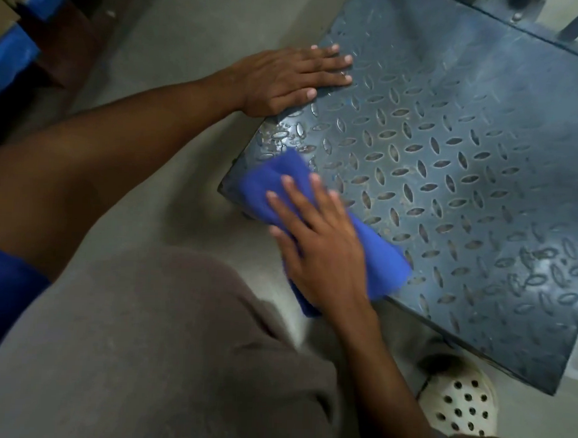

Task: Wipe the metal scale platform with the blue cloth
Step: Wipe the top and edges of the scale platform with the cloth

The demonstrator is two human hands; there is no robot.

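wiping: the near-left corner of the scale platform [446,178] appears to be the step in hand, judging by where the cloth sits.
far left: blue shapes and a brown block [48,43] stand along the floor [176,28], too blurred to name.
left hand [286,78]: open and flat, fingers together, palm down on the platform's left edge; it grips nothing and probably braces the person's lean and steadies the plate.
blue cloth [375,254]: folded into a long pad lying on the platform's near-left edge, one end near the corner, the other end hanging off the near edge toward the knee.
cloth axis: its long side runs diagonally, from upper left down to lower right, roughly along the platform's near edge.
right hand [319,252]: open, fingers spread, pressing down on the middle of the cloth; the spread likely keeps the pad flat so it rubs into the raised tread.
platform: dark chequered metal, set at an angle to the view, with pale smears toward the right and far side.
progress: most of the plate lies beyond the cloth, so i judge much is left.
lower right: a pale perforated floor drain [461,408] sits just beside the platform's near edge.
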